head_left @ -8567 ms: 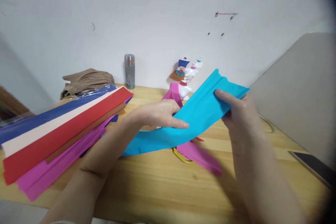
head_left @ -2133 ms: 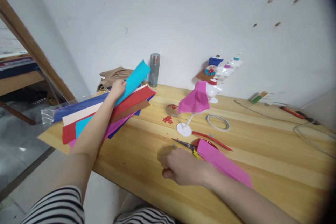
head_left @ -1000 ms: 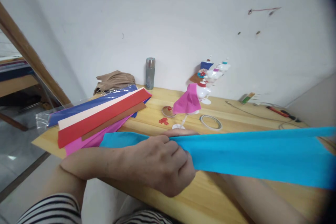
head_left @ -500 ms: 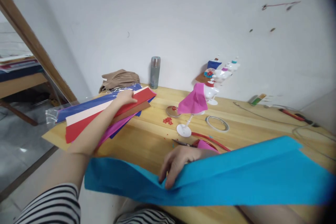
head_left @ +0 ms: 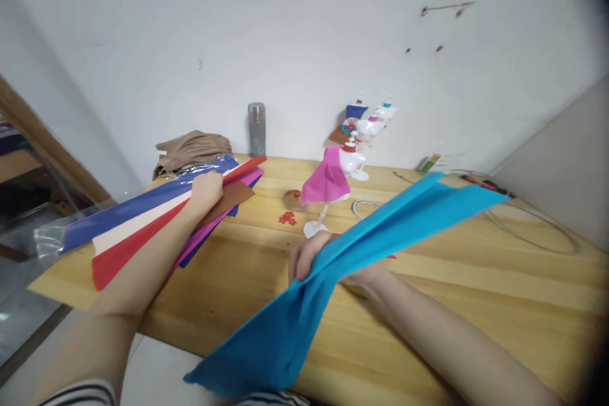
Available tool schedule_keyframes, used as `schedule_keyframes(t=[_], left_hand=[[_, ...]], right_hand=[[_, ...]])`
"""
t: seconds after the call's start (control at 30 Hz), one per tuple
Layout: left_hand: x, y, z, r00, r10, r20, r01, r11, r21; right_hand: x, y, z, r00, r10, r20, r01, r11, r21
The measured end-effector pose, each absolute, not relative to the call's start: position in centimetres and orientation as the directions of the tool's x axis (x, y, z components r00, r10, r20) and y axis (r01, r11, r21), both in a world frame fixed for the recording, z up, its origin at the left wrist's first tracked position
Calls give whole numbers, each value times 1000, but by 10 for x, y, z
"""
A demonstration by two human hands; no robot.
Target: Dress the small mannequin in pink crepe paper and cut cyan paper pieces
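A long turquoise-blue fabric sheet (head_left: 380,235) is bunched in the middle, where my right hand (head_left: 311,255) is closed around it. Its ends hang toward lower left and upper right, hiding part of that hand. At the left, my left hand (head_left: 208,191) is closed on a red fabric sheet (head_left: 126,247), which is creased near the fingers. Under and beside it lie a pale pink sheet (head_left: 137,219), a brown sheet (head_left: 233,200) and a blue sheet in clear plastic (head_left: 118,216). Pink fabric (head_left: 326,179) drapes a small white mannequin stand (head_left: 314,228) beyond my right hand.
By the wall stand a grey flask (head_left: 257,130) and several small white mannequin busts (head_left: 370,129). A brown cloth (head_left: 193,149) lies behind the sheets. Small red pieces (head_left: 287,218), a round dish (head_left: 295,200) and a cable (head_left: 537,244) lie on the wooden table (head_left: 428,330).
The turquoise sheet has gone from spread wide to gathered and twisted in my right hand. My left hand has closed on the red sheet and creased it. The view has shifted right.
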State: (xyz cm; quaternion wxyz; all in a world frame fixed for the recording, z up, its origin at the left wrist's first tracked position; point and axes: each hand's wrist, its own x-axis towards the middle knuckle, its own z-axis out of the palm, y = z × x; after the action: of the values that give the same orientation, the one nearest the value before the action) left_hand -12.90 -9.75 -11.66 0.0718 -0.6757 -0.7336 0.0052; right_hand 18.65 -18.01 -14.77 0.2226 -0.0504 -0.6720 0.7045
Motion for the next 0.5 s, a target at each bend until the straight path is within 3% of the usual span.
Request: schedule_keyframes(t=[0.07, 0.17, 0.3, 0.37, 0.43, 0.5], left_hand=[[-118, -112, -105, -59, 977, 204, 989, 85, -121], [-105, -131, -91, -52, 918, 393, 982, 118, -145], [-99, -134, -84, -72, 934, 350, 985, 122, -124], [-101, -131, -82, -91, 914, 396, 988, 134, -83], [-103, -131, -79, -93, 817, 569, 992, 127, -21], [-104, -137, -76, -32, 630, 776, 999, 36, 12]], right_hand=[[189, -180, -151, -831, 500, 245, -299, -31, -954], [188, -178, -155, -808, 539, 236, -336, -93, -937], [185, -175, -158, -804, 562, 194, -339, -167, -926], [185, -175, -157, -811, 558, 177, -322, -173, -931], [185, -175, -156, -820, 546, 171, -308, -169, -936], [185, -175, -157, -825, 533, 187, -323, -173, -930]])
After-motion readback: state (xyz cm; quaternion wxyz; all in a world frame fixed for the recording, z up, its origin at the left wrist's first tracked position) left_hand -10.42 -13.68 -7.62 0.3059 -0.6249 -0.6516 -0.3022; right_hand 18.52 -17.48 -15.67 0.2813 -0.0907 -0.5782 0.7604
